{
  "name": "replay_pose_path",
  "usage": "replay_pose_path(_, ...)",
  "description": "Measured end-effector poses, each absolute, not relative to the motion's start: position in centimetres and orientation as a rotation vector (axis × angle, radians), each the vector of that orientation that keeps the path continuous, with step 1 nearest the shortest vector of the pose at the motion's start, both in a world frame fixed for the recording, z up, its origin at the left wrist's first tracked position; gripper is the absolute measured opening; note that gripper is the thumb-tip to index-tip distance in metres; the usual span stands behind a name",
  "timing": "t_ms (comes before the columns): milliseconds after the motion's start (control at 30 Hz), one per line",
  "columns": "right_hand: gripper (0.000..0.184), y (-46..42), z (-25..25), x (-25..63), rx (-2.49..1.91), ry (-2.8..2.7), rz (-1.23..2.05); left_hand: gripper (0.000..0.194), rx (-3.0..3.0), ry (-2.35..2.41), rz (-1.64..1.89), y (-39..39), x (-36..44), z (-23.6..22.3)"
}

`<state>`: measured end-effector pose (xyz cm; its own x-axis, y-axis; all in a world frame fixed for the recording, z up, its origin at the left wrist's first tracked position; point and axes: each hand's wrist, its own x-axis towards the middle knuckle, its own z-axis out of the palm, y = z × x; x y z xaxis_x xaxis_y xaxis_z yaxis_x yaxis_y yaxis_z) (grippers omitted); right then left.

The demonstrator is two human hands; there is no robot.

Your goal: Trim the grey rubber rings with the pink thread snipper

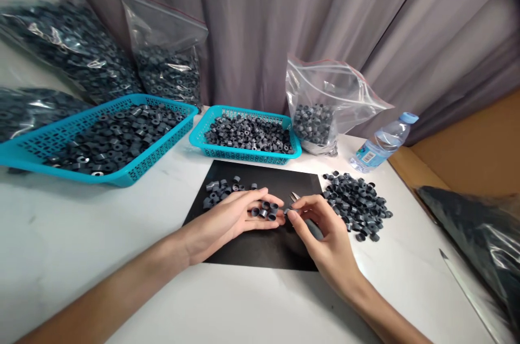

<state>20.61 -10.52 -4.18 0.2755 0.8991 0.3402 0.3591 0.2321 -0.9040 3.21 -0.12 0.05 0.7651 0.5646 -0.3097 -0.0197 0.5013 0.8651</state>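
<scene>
Small grey cylindrical pieces (264,211), presumably light, stiff and smooth, best pinched across their outer walls, lie on the left hand's (229,219) outstretched fingers, over the black mat (260,253); the right hand (327,227) pinches one piece. A heap (357,204) flanks the mat's right edge.

Looks forward and down from 1 head-worn camera, near above the table (252,300), setting left hand (233,214) and right hand (327,227) below frame centre, curtain (244,19) across the top.
</scene>
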Motion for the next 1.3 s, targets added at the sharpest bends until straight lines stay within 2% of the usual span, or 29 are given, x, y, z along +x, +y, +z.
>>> replay_pose_path(233,0.01,-10.4,-4.4,20.8,-1.379,-1.331,0.551,0.043,1.108,0.628,0.382,-0.5,3.4,0.6)
replay_pose_path(467,0.008,-9.9,-4.7,20.8,-1.443,-1.362,0.451,0.029,1.32,0.72,0.46,-0.5,3.3,0.3)
replay_pose_path(633,0.007,-9.3,-5.4,20.3,-1.437,-1.408,0.464,0.029,1.551,0.792,0.548,1.2,3.5,0.3)
replay_pose_path(733,0.005,-9.0,-5.9,20.0,-1.415,-1.429,0.456,0.029,1.796,0.728,0.758,3.8,5.3,3.0)
replay_pose_path(833,0.004,-8.8,-6.1,20.0,-1.411,-1.459,0.451,0.026,2.138,0.612,0.994,6.8,8.6,7.8)
replay_pose_path(933,0.003,-8.8,-6.1,19.9,-1.398,-1.494,0.436,0.031,2.686,0.44,1.152,9.6,12.5,12.3)
replay_pose_path(1067,0.003,-8.6,-6.1,19.8,-1.376,-1.53,0.392,0.027,3.004,0.273,0.915,12.0,16.0,15.4)
replay_pose_path(1200,0.006,-8.4,-6.1,19.8,-1.359,-1.543,0.364,0.05,3.209,0.234,0.715,13.2,17.2,16.5)
replay_pose_path(1300,0.007,-8.3,-6.1,19.9,-1.34,-1.559,0.353,0.056,3.283,0.24,0.592,13.6,17.6,16.8)
